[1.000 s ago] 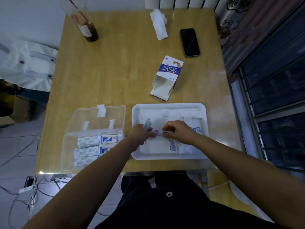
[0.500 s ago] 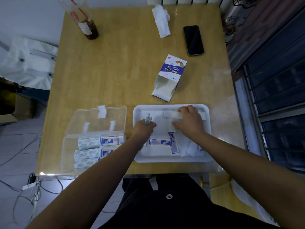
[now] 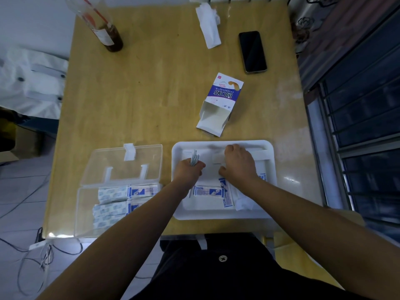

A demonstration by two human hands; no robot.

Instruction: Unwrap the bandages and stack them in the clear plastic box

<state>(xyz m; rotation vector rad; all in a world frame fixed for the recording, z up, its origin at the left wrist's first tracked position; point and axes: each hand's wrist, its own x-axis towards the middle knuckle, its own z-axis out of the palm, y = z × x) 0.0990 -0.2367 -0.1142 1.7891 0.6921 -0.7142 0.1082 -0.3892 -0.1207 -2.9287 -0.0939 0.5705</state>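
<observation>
Blue-and-white wrapped bandages (image 3: 208, 190) lie near the front of the white tray (image 3: 223, 215), with more stacked in the open clear box (image 3: 86, 221) just left of it, at the near edge of the table (image 3: 151, 83). The left hand (image 3: 188, 171) grips a bundle of strips (image 3: 194, 158). Apart from it, the right hand (image 3: 238, 164) curls over a white strip (image 3: 218, 158), its grip hidden. A carton (image 3: 220, 102) lies just beyond the tray, with a phone (image 3: 252, 51), tissue (image 3: 208, 24) and bottle (image 3: 108, 33) farther back.

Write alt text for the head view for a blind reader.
Over a white tray of bandages, the left hand grips a bundle of strips and the right hand touches a white strip. An open clear plastic box of stacked bandages sits left of it.
</observation>
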